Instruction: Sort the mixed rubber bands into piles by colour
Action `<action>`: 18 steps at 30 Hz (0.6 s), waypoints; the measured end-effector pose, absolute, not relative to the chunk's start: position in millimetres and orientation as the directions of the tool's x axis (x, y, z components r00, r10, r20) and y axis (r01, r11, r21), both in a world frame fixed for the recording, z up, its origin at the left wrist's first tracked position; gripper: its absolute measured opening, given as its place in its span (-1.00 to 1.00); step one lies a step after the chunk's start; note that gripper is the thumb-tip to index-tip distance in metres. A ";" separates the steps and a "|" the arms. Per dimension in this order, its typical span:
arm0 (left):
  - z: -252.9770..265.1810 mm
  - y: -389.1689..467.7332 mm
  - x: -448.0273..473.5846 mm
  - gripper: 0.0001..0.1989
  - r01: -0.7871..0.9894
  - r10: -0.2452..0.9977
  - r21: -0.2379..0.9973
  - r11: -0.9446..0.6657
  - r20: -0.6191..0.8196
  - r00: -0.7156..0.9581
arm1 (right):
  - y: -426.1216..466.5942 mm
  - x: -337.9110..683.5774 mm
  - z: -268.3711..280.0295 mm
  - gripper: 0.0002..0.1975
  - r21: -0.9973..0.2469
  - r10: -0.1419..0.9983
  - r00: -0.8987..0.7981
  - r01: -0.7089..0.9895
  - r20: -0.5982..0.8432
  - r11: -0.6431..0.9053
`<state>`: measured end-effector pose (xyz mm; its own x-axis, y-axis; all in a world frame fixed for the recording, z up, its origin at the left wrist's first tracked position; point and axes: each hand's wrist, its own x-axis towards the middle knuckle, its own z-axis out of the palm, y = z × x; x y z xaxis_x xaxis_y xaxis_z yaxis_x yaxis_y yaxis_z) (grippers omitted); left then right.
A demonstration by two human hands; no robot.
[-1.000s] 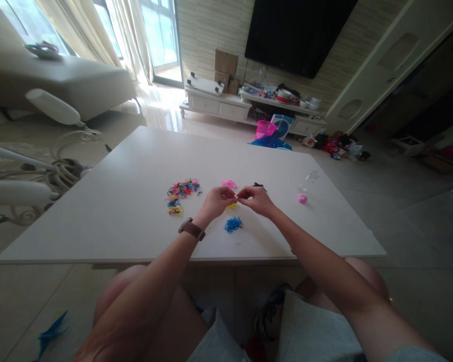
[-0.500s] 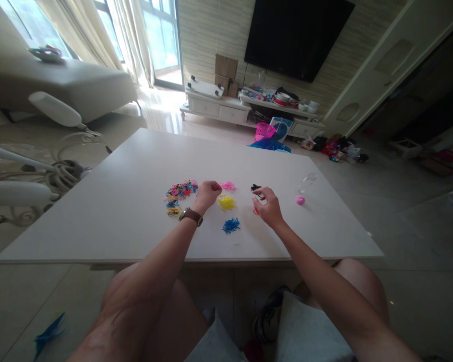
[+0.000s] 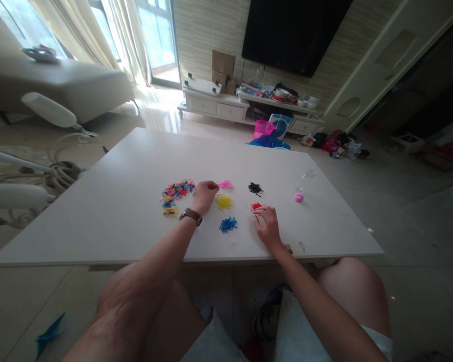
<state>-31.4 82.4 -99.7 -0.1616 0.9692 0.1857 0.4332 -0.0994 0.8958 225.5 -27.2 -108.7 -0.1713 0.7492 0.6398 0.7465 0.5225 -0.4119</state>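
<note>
My left hand (image 3: 207, 195), with a watch on its wrist, is closed in a pinch beside the pink pile of small rubber bands (image 3: 225, 185); whatever its fingertips hold cannot be made out. Just below lie a yellow pile (image 3: 224, 202) and a blue pile (image 3: 228, 224). To its left is a mixed multicoloured heap of bands (image 3: 178, 189). My right hand (image 3: 266, 222) reaches to the red pile (image 3: 255, 206), partly covering it, with thumb and fingers apart. Beyond that hand sits a black pile (image 3: 254, 188).
On the white table (image 3: 136, 166), a pink ball-like object (image 3: 298, 197) and a clear plastic container (image 3: 307, 176) lie at the right. Small items (image 3: 289, 248) rest near the front edge beside my right forearm. A white chair-like frame (image 3: 49, 110) stands at the left.
My right hand has moved from beside the black pile down and toward me to the red pile, uncovering the black one. My left hand stays about where it was, still pinched.
</note>
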 end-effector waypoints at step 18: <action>-86.9 80.5 -37.2 -0.61 0.615 0.997 0.785 -0.074 0.059 0.044 | -26.9 226.0 -109.3 -0.84 -0.429 0.787 -0.167 0.761 0.595 0.486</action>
